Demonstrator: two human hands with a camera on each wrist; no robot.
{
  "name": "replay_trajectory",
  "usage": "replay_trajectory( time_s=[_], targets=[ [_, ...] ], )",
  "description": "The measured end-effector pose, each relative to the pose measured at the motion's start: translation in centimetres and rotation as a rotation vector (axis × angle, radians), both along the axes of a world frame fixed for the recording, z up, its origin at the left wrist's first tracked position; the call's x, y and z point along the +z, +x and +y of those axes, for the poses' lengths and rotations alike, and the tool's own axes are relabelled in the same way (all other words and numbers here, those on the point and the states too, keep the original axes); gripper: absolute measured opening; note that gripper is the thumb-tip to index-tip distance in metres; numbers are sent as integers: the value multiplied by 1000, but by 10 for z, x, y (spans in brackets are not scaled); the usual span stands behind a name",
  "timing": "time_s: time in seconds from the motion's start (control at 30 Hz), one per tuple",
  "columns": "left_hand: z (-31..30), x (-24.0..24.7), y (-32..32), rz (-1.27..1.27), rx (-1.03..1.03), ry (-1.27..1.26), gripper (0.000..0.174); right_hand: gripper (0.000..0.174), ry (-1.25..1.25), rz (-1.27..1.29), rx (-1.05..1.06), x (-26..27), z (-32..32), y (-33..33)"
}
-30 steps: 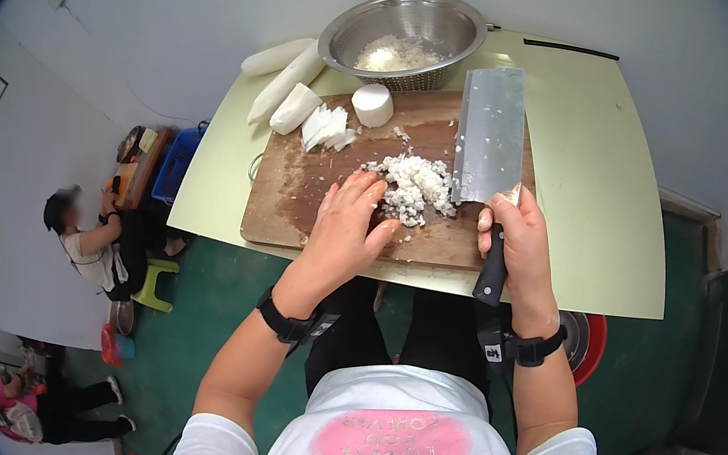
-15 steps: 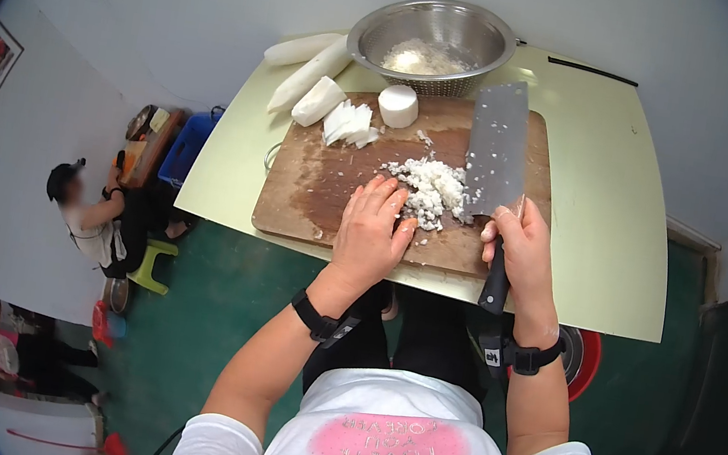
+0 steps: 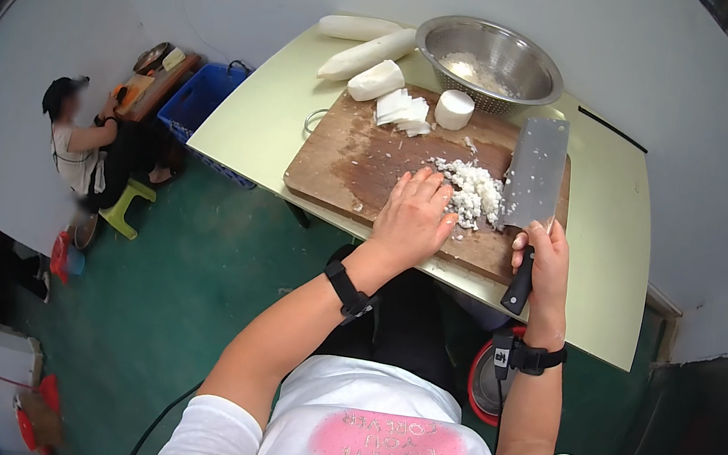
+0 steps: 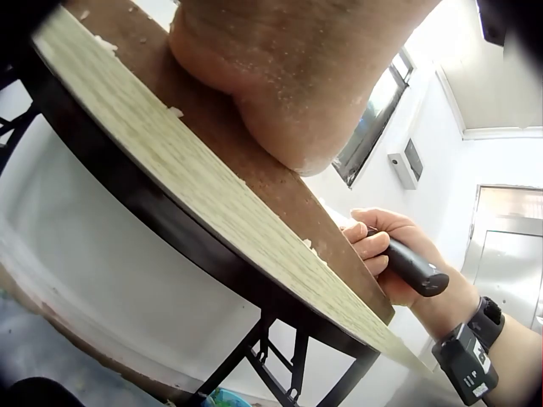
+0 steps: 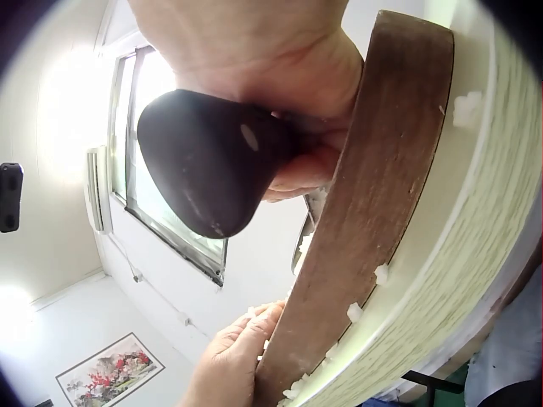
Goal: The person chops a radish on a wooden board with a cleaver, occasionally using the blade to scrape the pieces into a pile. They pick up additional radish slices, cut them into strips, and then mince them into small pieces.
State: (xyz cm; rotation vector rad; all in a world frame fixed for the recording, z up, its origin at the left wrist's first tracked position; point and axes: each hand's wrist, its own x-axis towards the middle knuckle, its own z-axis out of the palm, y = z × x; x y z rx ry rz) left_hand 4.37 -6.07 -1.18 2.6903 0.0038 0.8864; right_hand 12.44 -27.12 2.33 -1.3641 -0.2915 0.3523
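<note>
My right hand (image 3: 547, 267) grips the black handle of a cleaver (image 3: 537, 173), whose broad blade lies over the right part of a wooden cutting board (image 3: 337, 154). White bits stick to the blade. A pile of chopped white radish (image 3: 475, 192) sits just left of the blade. On the pile's other side, my left hand (image 3: 414, 214) rests on the board, fingers extended and fingertips right at the pile. Behind them lie thin white slices (image 3: 404, 110), a short radish chunk (image 3: 454, 110) and a longer cut piece (image 3: 375, 81). The left wrist view shows the cleaver's handle (image 4: 416, 267) from below.
At the back stands a metal colander (image 3: 545, 62) with white shreds inside. Two long white radishes (image 3: 370, 53) lie left of it on the pale green table (image 3: 602, 289). A blue crate (image 3: 201, 98) and a seated person (image 3: 78, 141) are off to the left.
The head view has swung, so the board and table appear turned and farther right. Both hands stay beside the chopped pile, with the cleaver still held at its right.
</note>
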Motion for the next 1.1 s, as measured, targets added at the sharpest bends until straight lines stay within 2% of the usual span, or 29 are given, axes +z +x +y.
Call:
replay_trajectory(
  time_s=[0.13, 0.2, 0.37, 0.47, 0.6, 0.73, 0.93, 1.03, 1.1],
  targets=[
    [1, 8, -1, -39, -1, -57, 42, 12, -18, -33, -9, -2, 0, 0],
    [10, 9, 1, -105, -82, -222, 45, 11, -10, -52, -6, -1, -1, 1],
    [64, 61, 7, -51, -89, -137, 49, 12, 1, -6, 8, -1, -2, 1],
    [99, 98, 24, 315, 11, -78, 53, 11, 10, 10, 12, -1, -2, 1],
    [139, 91, 58, 440, -33, 122, 61, 11, 41, 43, 19, -3, -4, 2],
    [146, 79, 77, 496, -46, 218, 62, 11, 58, 84, 11, 2, -6, 0],
    [166, 72, 87, 567, -88, 170, 53, 10, 67, 117, 18, 3, -7, 0],
    [164, 71, 80, 459, -107, 92, 45, 10, 81, 117, 10, 3, -7, -1],
    [156, 80, 74, 468, 4, -71, 39, 11, 92, 121, 4, 4, -8, -1]
  ],
)
